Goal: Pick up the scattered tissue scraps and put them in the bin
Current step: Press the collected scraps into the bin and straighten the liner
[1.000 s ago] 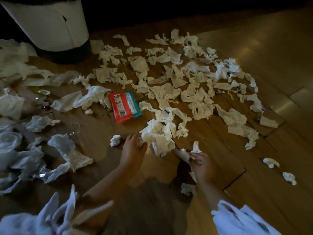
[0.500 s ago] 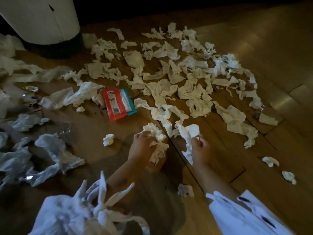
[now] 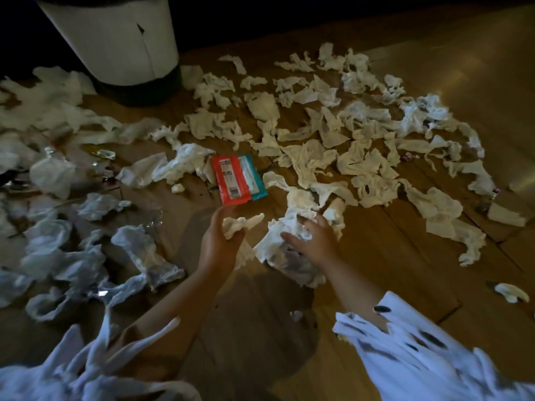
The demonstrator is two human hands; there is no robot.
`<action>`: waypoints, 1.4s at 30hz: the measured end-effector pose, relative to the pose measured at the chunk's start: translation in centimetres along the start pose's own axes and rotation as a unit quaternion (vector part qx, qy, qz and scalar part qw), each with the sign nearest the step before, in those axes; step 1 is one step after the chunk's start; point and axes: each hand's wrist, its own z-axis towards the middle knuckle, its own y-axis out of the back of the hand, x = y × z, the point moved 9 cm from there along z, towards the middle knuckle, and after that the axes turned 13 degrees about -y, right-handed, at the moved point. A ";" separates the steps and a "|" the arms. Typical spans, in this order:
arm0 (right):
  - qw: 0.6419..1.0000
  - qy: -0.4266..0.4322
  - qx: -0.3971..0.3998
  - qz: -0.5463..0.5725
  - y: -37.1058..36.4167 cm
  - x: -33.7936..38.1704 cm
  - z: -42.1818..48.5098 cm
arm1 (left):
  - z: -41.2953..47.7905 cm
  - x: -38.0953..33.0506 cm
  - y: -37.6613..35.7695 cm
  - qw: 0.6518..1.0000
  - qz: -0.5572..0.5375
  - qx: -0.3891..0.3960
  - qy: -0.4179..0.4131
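Red-and-teal packet [image 3: 238, 180] flat on wooden floor [image 3: 405, 270]; shiny wrapper [image 3: 104, 154] left.

No text can be read. The red-and-teal packet [image 3: 239, 180] bears a white printed label [image 3: 229, 178], but its marks are too blurred.

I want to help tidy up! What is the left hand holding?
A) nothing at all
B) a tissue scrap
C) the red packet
B: the left hand has its fingers curled round a white tissue scrap, while the red packet lies untouched on the floor just beyond it.
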 end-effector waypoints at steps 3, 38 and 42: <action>0.998 0.049 -0.007 -0.048 -1.7 0.5 -2.0 | -0.6 1.3 1.4 0.999 0.018 -0.033 0.002; 0.976 0.160 -0.029 -0.142 -7.4 2.6 -6.0 | -4.9 11.2 10.6 0.923 0.382 0.004 0.038; 0.974 0.180 -0.004 -0.137 -7.4 3.7 -6.1 | -4.6 10.1 10.2 0.956 0.294 0.007 0.001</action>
